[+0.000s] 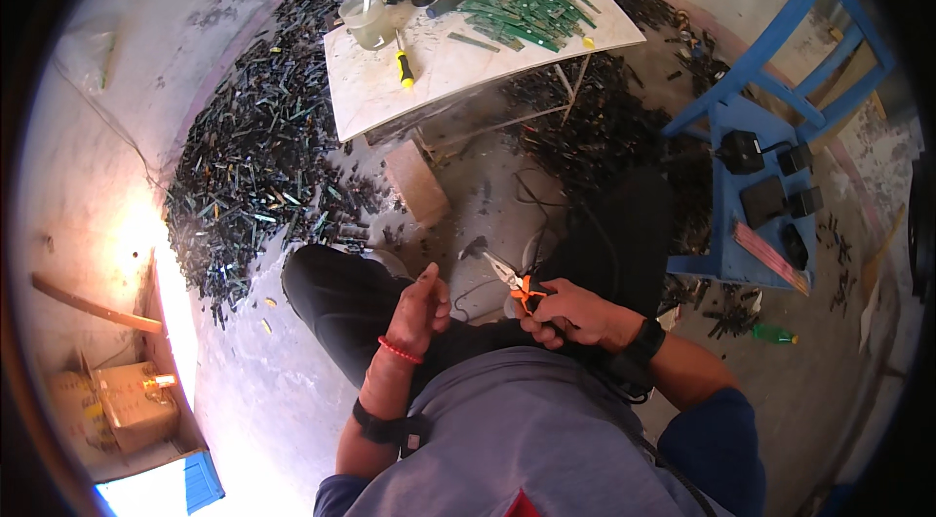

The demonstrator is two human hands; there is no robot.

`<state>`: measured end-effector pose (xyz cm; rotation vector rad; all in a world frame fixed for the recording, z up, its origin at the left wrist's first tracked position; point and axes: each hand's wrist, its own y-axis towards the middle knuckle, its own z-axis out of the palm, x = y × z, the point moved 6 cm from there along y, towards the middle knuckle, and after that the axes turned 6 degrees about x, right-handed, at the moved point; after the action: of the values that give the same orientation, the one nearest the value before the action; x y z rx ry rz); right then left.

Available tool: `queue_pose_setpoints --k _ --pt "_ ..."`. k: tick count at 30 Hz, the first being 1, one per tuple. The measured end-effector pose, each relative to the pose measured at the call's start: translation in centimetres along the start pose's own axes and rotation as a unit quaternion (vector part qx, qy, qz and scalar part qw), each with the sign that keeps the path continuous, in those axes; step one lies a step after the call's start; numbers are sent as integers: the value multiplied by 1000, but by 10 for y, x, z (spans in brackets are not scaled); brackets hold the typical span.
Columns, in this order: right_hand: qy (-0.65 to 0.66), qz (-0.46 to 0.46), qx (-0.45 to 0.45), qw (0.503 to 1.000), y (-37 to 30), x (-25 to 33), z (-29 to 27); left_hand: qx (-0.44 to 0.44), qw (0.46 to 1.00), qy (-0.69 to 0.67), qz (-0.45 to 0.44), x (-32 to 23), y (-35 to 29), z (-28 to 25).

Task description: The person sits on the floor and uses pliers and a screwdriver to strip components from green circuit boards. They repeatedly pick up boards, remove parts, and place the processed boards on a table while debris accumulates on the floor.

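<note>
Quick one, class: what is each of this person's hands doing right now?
Left hand: fingers curled; whether it holds anything small cannot be told.
Right hand: closed around orange-handled metal pliers.

On the table (458, 73), strips (526, 12) are piled toward its back right; a cup (367, 27) stands at its left end, with a screwdriver (404, 68) beside it. Left of the table spreads a scrap heap (268, 151); right, a chair (723, 205). Before it lie a block (416, 183) and, nearer the wearer, pliers (504, 270) in the right hand (573, 312).
</note>
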<state>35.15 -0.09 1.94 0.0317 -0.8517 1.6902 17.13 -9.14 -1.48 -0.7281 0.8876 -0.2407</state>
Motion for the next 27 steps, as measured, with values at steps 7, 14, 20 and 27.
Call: queue_pose_setpoints --k 7,14,20,27 --pt "-60 46 56 996 -10 -11 22 -8 984 118 131 -34 -9 6" --pt "-45 34 120 991 -7 -26 31 57 973 112 193 -25 -9 31" --pt "-112 33 61 991 -4 -21 36 -25 977 182 108 -20 -9 26" --pt "-722 -143 -162 658 -8 23 31 -151 878 392 231 -20 5 17"
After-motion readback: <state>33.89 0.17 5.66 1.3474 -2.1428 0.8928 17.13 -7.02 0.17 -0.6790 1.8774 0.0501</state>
